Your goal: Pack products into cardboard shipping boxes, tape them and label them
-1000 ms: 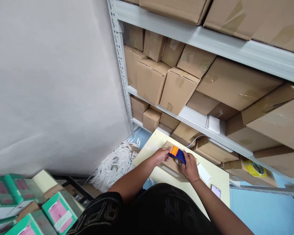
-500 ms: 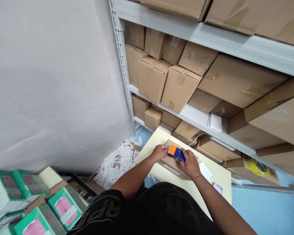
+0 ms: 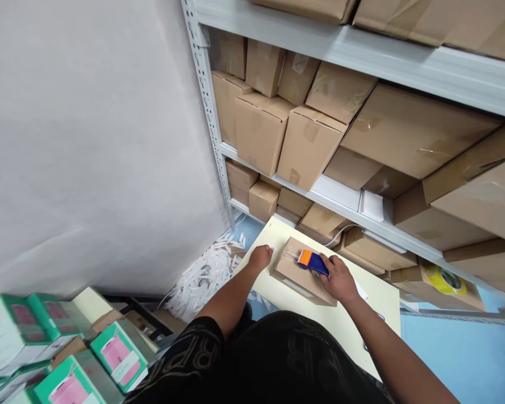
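Holding the blue-and-orange tape dispenser [image 3: 317, 263] in your right hand [image 3: 335, 276], you've got it over the cardboard box [image 3: 292, 273] on the cream table [image 3: 265, 283]. Left hand's [image 3: 261, 257] just beside the box, can't tell if it's gripping anything.

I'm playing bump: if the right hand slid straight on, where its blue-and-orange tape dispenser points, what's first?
Probably the curled left hand, beyond the brown cardboard box. But the box lies under the dispenser and might catch it; height is unclear.
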`<control>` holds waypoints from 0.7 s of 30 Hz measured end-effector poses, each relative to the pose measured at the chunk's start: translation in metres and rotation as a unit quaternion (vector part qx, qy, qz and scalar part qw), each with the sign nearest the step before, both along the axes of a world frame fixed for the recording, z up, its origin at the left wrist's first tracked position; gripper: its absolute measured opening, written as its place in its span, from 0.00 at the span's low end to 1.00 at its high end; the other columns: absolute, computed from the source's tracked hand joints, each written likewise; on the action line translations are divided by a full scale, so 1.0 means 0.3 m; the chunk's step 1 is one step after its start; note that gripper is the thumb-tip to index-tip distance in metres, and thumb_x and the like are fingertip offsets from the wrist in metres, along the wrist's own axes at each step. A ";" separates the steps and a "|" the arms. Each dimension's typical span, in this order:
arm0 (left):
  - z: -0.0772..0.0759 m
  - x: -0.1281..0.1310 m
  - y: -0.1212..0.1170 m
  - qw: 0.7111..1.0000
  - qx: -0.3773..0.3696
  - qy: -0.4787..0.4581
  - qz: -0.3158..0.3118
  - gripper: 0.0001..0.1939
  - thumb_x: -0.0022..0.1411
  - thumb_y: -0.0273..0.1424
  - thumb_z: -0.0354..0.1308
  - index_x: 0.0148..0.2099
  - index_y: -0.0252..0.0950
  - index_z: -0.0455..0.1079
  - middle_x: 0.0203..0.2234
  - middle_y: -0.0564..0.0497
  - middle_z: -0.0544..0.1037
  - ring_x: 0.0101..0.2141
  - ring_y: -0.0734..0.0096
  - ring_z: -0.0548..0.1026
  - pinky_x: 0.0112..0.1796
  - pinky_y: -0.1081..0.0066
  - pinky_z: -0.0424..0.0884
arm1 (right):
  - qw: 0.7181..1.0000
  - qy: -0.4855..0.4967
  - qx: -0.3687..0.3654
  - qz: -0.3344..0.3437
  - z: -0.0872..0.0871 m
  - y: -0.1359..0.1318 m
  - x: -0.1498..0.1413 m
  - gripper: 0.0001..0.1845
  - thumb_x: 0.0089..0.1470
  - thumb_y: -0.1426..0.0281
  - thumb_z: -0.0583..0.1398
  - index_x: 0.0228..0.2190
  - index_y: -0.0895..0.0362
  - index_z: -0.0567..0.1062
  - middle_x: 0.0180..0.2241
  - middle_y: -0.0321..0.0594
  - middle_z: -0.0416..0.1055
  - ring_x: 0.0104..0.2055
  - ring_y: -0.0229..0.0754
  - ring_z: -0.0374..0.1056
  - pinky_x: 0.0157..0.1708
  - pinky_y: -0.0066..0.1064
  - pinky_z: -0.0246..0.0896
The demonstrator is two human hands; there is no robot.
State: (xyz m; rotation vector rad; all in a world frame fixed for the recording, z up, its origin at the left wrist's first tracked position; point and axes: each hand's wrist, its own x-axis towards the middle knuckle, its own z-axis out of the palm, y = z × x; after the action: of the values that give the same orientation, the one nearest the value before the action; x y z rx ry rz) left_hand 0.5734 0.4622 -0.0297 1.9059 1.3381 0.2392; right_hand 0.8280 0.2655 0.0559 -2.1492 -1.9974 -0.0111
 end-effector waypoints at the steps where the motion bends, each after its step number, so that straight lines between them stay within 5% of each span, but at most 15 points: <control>1: -0.016 0.015 -0.017 1.000 0.006 0.013 -0.009 0.17 0.72 0.38 0.52 0.36 0.35 0.76 0.38 0.38 0.83 0.46 0.56 0.80 0.49 0.63 0.70 | 1.000 -0.005 -0.003 -0.002 0.000 0.005 -0.005 0.33 0.60 0.65 0.58 0.65 0.53 0.66 0.43 0.47 0.67 0.43 0.53 0.65 0.49 0.45 0.66; 5: -0.049 0.047 -0.038 0.998 0.018 0.057 -0.038 0.16 0.68 0.40 0.58 0.45 0.31 0.75 0.43 0.36 0.82 0.47 0.53 0.81 0.47 0.62 0.72 | 1.000 -0.019 -0.016 -0.014 0.010 0.019 -0.019 0.31 0.61 0.65 0.58 0.64 0.57 0.67 0.44 0.49 0.67 0.45 0.54 0.65 0.50 0.45 0.65; 8: -0.024 0.043 -0.006 0.995 0.042 0.063 -0.059 0.21 0.68 0.38 0.56 0.56 0.28 0.71 0.52 0.32 0.79 0.52 0.50 0.78 0.52 0.58 0.72 | 0.999 -0.025 -0.027 -0.020 0.025 0.023 -0.030 0.30 0.61 0.65 0.58 0.63 0.58 0.68 0.44 0.50 0.68 0.46 0.55 0.65 0.51 0.45 0.64; 12: 0.026 0.053 0.003 0.964 0.174 -0.021 -0.199 0.29 0.71 0.34 0.49 0.72 0.33 0.59 0.71 0.38 0.61 0.70 0.55 0.58 0.67 0.56 0.57 | 0.998 -0.024 -0.044 -0.033 0.046 0.036 -0.043 0.32 0.60 0.65 0.60 0.64 0.57 0.68 0.46 0.51 0.68 0.47 0.55 0.65 0.50 0.44 0.63; 15: 0.032 0.069 -0.041 0.914 0.249 -0.039 -0.317 0.36 0.69 0.39 0.53 0.75 0.32 0.54 0.74 0.37 0.54 0.72 0.47 0.53 0.69 0.48 0.52 | 0.997 -0.022 -0.064 -0.041 0.061 0.051 -0.043 0.33 0.60 0.64 0.61 0.65 0.55 0.67 0.47 0.50 0.69 0.47 0.54 0.65 0.50 0.42 0.63; 21: 0.029 0.071 -0.083 0.899 0.290 0.011 -0.327 0.39 0.70 0.43 0.53 0.76 0.32 0.53 0.74 0.36 0.52 0.72 0.46 0.53 0.70 0.48 0.46 | 0.994 -0.019 -0.101 -0.031 0.090 0.068 -0.027 0.34 0.61 0.62 0.61 0.66 0.56 0.67 0.48 0.50 0.69 0.48 0.54 0.65 0.50 0.41 0.62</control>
State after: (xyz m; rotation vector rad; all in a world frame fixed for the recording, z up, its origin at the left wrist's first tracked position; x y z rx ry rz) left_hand 0.5946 0.4373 -0.0212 2.7469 0.5869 0.2907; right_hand 0.8198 0.2858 0.0830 -2.3502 -2.0295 0.1499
